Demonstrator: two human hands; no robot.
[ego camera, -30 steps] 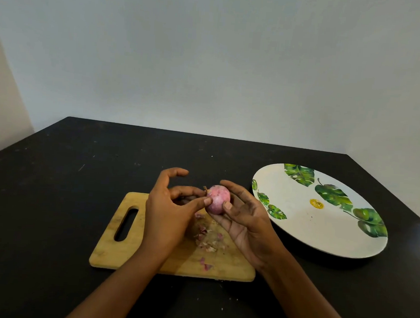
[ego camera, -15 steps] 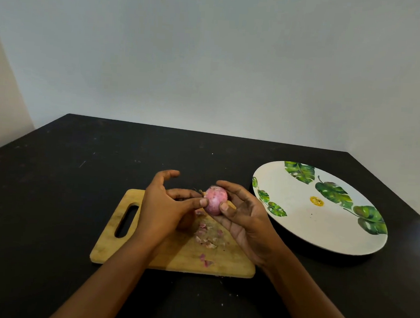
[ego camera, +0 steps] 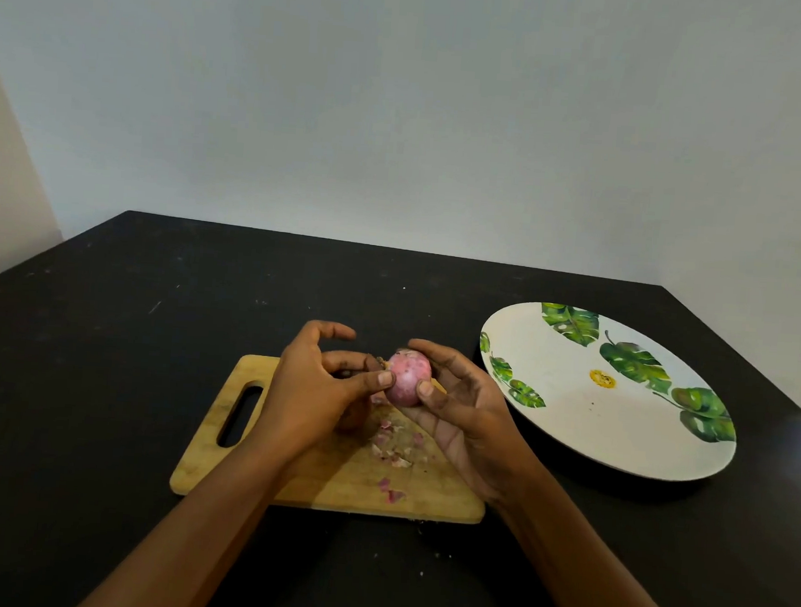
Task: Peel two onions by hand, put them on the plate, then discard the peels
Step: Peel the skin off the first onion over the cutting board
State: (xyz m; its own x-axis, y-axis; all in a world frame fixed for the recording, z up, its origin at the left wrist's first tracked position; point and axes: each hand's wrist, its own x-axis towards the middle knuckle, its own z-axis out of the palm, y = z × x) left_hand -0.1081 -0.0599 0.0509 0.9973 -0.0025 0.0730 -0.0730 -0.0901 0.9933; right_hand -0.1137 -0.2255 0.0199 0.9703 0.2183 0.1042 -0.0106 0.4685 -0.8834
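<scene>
Head: right hand [ego camera: 469,417] seemingly grips onion [ego camera: 407,380].

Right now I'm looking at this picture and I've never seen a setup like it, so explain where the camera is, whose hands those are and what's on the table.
There is no machine here: a person works with bare hands, and the picture comes from a camera worn on their head, looking forward and down. The right hand holds a pinkish onion above a wooden cutting board, while the left hand pinches at its end. Bits of peel lie on the board. A leaf-patterned plate sits to the right on the black table, with no onion on it.
</scene>
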